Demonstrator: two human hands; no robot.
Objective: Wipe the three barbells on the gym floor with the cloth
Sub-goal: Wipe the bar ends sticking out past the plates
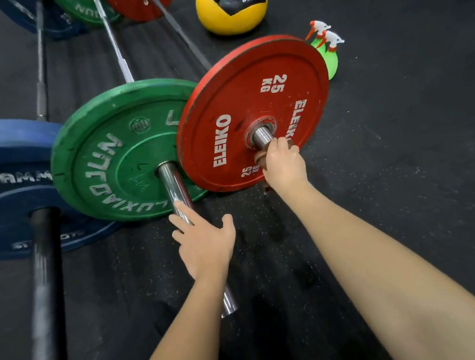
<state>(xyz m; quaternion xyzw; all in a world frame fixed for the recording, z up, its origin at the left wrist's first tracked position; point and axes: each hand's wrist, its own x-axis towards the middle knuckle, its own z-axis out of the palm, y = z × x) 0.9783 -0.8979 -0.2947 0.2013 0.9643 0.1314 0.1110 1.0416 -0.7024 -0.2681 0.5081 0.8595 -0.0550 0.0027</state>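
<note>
**A:** Where's the cloth (259, 158)?

**B:** Bunched in your right hand (284, 162), fingers curled tight, pressed to the chrome sleeve of the red-plate barbell (262, 136) just outside the plate. It's soft and thin. It probably wraps the sleeve, but your fingers hide most of it.

**A:** And the bars?

**B:** Heavy, stiff, slick steel, side by side on the gym floor (398, 168). Don't lift; grip round the sleeve and slide. Your left hand (204, 244) lies flat on the green-plate barbell (174, 184), fingers straight, holding nothing. The blue-plate barbell (44, 263) sits further left.
</note>
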